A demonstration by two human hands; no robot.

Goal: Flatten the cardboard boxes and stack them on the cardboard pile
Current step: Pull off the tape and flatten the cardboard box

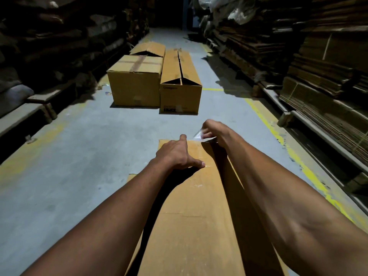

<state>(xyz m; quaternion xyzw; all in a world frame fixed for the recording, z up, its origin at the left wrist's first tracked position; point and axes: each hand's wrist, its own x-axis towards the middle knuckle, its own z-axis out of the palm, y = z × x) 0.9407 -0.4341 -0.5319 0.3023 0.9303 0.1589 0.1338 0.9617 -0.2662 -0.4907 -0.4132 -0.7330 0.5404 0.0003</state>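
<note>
Nearest to us lies the long box (191,226) we are working on, stretching away from our body along the grey floor (83,156), between our two forearms. On its left side our left hand (177,156) rests flat on the top panel near the far end, fingers spread and straight, thumb out toward the middle seam, pressing the cardboard down and gripping nothing. To the right, our right hand (211,132) pinches a strip of clear tape (198,135) between fingertips and thumb at the far edge of the box, the tape lifted free of the seam. We judge the step in hand to be stripping the tape so the flaps can open and the box can collapse. To do it well we should keep the left palm firm close to the peel line so the panel does not lift, and pull the tape low and steady along the seam, not straight up, lest it snap or tear the board. Farther off, three more boxes (135,84) wait on the floor, not yet flattened, and the flattened cardboard stacks (322,90) line the right side of the aisle.
</note>
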